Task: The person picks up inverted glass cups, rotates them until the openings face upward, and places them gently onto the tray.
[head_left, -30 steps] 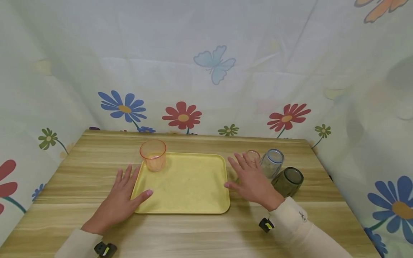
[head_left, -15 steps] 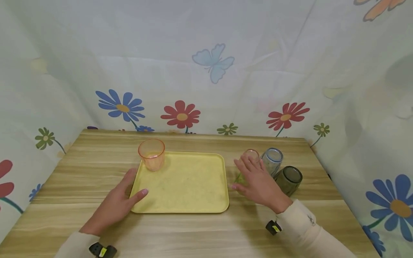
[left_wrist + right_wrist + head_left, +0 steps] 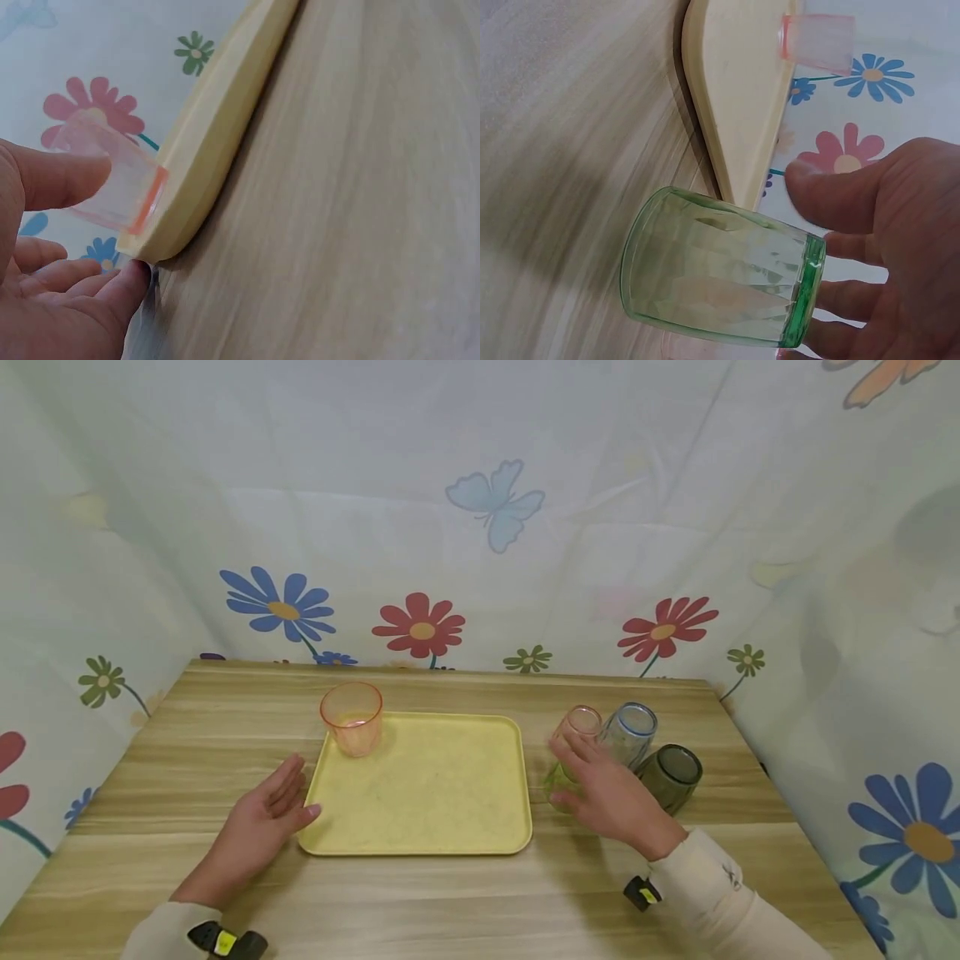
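A yellow tray [image 3: 427, 793] lies on the table. Upright at its far left corner stands a clear orange cup [image 3: 356, 735]. My left hand [image 3: 251, 831] is beside the tray's left edge, fingers loosely bent and holding nothing. A clear green cup [image 3: 720, 277] is upside down right of the tray, its thick base uppermost. My right hand [image 3: 611, 789] hovers over it and hides part of it in the head view. In the right wrist view the thumb [image 3: 836, 199] stands apart from the cup, and the other fingers are behind its base; whether they touch it I cannot tell.
Beyond my right hand are a clear pink cup [image 3: 581, 720] and a clear blue cup [image 3: 630, 735]. A dark smoky cup [image 3: 671, 777] stands to their right. All three are upside down on the wooden table [image 3: 420, 902]. A flowered curtain [image 3: 360, 510] surrounds the table.
My right hand has shifted a little right and lowered around the green cup, its fingers bending more. The left hand has drawn back leftward from the tray's edge.
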